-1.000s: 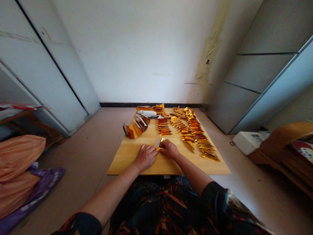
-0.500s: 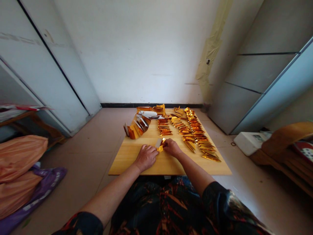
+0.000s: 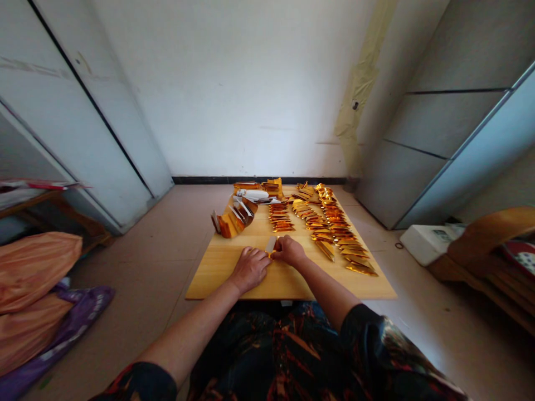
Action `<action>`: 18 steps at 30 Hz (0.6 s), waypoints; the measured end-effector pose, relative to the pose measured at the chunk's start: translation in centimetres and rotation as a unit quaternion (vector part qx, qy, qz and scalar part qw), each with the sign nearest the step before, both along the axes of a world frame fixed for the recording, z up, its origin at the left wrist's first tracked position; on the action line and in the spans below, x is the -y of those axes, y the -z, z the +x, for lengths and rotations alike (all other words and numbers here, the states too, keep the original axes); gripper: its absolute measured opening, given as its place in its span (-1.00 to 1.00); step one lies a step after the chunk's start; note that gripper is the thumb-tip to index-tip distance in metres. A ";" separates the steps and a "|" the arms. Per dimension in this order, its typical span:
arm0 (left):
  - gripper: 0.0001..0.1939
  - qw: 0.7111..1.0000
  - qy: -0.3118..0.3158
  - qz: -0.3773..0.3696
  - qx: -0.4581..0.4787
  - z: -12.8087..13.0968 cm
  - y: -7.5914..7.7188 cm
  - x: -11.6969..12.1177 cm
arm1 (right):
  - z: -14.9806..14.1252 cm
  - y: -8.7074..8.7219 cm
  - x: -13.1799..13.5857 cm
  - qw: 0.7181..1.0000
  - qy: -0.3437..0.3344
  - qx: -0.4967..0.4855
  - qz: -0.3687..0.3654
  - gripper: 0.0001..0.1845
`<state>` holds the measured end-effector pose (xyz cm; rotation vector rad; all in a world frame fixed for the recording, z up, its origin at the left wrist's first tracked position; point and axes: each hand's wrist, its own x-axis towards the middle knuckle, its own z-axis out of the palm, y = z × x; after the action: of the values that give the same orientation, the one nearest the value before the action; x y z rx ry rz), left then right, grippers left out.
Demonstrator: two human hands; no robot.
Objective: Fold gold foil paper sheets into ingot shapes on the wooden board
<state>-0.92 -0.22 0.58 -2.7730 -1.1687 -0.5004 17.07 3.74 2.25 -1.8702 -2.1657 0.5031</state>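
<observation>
A small sheet of gold foil paper (image 3: 271, 244), pale on the side that faces up, lies between my hands on the wooden board (image 3: 213, 273). My left hand (image 3: 251, 268) rests on the board, its curled fingers pressing the near left part of the sheet. My right hand (image 3: 289, 250) pinches the sheet's right side and covers much of it. The two hands' fingertips are close together at the near edge. Several folded gold foil pieces (image 3: 334, 220) stand in rows at the right, with a shorter row (image 3: 281, 217) beyond my hands.
Curved stacks of foil sheets (image 3: 236, 217) and a white wrapped bundle (image 3: 252, 195) sit at the board's far left. Grey cabinets (image 3: 438, 128) stand to the right. Orange cloth (image 3: 37, 273) and a purple bag (image 3: 79, 312) are at the left. A white wall (image 3: 251, 89) rises behind.
My right hand has moved slightly left and nearer my left fingertips. The gold part of the sheet that showed between my hands is now mostly folded or covered. My left hand stays put.
</observation>
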 end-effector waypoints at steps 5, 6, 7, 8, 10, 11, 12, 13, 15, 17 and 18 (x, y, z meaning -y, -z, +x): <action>-0.74 1.000 -0.006 -0.004 -0.002 0.1 -0.2 0.2 | -0.4 -0.2 -0.4 1.000 0.014 0.024 -0.008 -0.78; -0.76 1.000 -0.009 -0.003 -0.002 0.1 -0.3 0.2 | -0.4 -0.1 -0.6 0.999 0.015 0.027 -0.007 -0.81; -0.80 1.000 -0.014 -0.002 -0.001 0.3 -0.3 0.2 | -0.3 0.1 -0.7 0.999 0.015 0.031 -0.004 -0.83; -0.84 1.000 -0.024 -0.001 0.001 0.5 -0.3 0.2 | -0.2 0.2 -0.8 0.999 0.013 0.034 -0.001 -0.85; -0.85 0.998 -0.055 -0.001 0.012 1.2 -0.3 0.2 | 0.1 0.4 -0.9 0.999 0.002 0.040 0.007 -0.84; -0.82 0.997 -0.077 -0.001 0.019 1.7 -0.3 0.2 | 0.3 0.5 -0.9 0.999 -0.008 0.042 0.011 -0.83; -0.81 0.995 -0.100 0.000 0.026 2.1 -0.3 0.2 | 0.5 0.6 -0.7 0.999 -0.018 0.043 0.016 -0.83; -0.82 0.992 -0.122 0.001 0.033 2.5 -0.3 0.3 | 0.7 0.6 -0.5 0.998 -0.030 0.045 0.023 -0.83; -0.85 0.987 -0.158 0.004 0.043 3.3 -0.3 0.4 | 1.2 0.5 0.1 0.997 -0.049 0.051 0.039 -0.83; -0.88 0.984 -0.174 0.006 0.049 3.7 -0.3 0.6 | 1.5 0.4 0.8 0.994 -0.067 0.059 0.056 -0.80; -0.89 0.983 -0.176 0.006 0.050 3.7 -0.3 0.6 | 1.7 0.3 1.2 0.992 -0.080 0.068 0.069 -0.78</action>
<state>2.78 -0.84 0.93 -2.4739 -1.6258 -0.6083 18.77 2.59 1.95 -1.7121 -2.3854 0.2527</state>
